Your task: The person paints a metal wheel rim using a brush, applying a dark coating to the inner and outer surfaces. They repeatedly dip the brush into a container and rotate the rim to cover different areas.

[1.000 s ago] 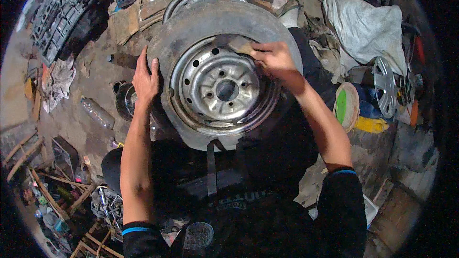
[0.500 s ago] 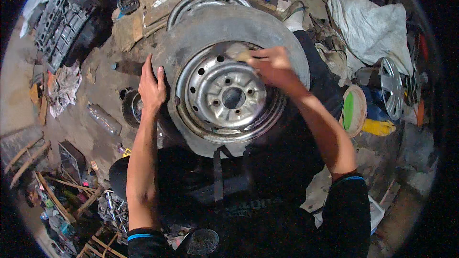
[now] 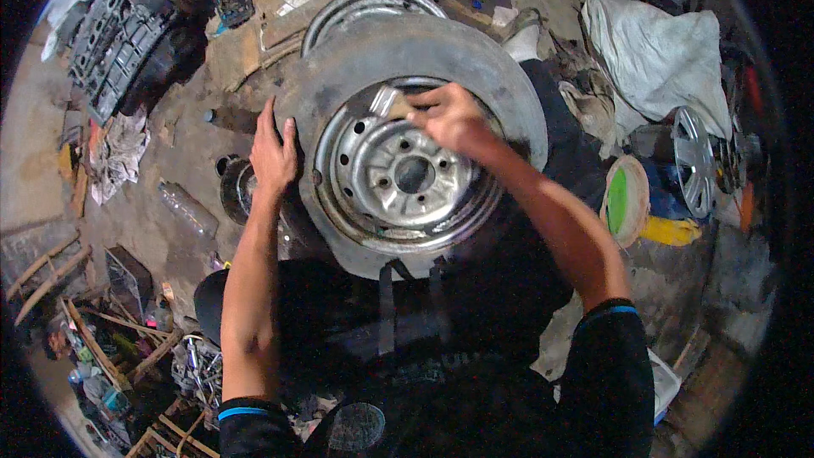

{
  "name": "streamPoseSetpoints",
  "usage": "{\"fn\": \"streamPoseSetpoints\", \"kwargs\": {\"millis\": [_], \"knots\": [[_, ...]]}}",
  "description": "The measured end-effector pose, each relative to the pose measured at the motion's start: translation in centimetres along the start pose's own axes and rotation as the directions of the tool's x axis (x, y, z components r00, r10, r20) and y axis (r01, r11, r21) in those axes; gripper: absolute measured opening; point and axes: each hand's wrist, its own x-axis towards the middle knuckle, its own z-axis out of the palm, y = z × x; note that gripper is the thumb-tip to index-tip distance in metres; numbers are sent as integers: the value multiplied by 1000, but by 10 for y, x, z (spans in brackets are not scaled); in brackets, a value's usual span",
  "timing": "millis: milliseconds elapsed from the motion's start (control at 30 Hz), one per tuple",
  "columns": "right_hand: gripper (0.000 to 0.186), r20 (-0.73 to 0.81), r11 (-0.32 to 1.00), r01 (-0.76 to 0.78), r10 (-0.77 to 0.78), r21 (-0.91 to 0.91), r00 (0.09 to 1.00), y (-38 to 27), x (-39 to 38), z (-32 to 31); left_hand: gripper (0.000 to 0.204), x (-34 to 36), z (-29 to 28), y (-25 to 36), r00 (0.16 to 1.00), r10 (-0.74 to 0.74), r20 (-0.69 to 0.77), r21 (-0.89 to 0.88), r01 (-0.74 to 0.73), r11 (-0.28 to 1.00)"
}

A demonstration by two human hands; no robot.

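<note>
A grey steel wheel rim (image 3: 373, 191) with a round centre hole and several bolt holes sits inside a worn, dusty tyre (image 3: 415, 42), in front of my body. My right hand (image 3: 449, 116) is closed around what looks like a flat paintbrush (image 3: 387, 103), its pale, silvery end against the rim's upper left part. Along the tyre's left edge rests my left hand (image 3: 274, 153), fingers stretched upward and thumb apart. The rim's upper right is partly hidden by my right hand and forearm.
Behind the tyre lies another metal rim (image 3: 373, 2). To the right are a green-and-pink round container (image 3: 625, 199), a yellow object (image 3: 670, 231), a wheel cover (image 3: 693, 161) and a white sack (image 3: 657, 59). A plastic bottle (image 3: 188, 209) and an engine part (image 3: 119, 47) lie left.
My right hand has moved left across the top of the rim, carrying the paintbrush to its upper left. My left hand stays at the tyre's edge.
</note>
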Motion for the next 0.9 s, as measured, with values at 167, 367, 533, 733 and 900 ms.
{"fn": "streamPoseSetpoints", "kwargs": {"millis": [167, 367, 533, 733, 900], "knots": [[31, 150, 981, -156, 138, 117, 979, 6, -7, -38, 56, -2, -1, 0, 1000, -14, -3, 9, 14, 1000], [32, -207, 949, 195, -249, -249, 946, 12, -26, -8, 56, -3, -4, -1, 1000, -27, 10, -8, 27, 1000], [27, -273, 991, 101, -123, -92, 954, 53, -32, -7, 56, 3, 4, 4, 1000, -10, -9, -22, 10, 1000], [29, -242, 967, 95, -154, -238, 958, 34, -36, 7, 55, -5, -1, -3, 1000, -11, -22, -28, 10, 1000], [30, -270, 962, 83, -156, -260, 950, 22, -42, 11, 55, -1, 3, -3, 1000, -15, -20, -1, 15, 1000]]}}
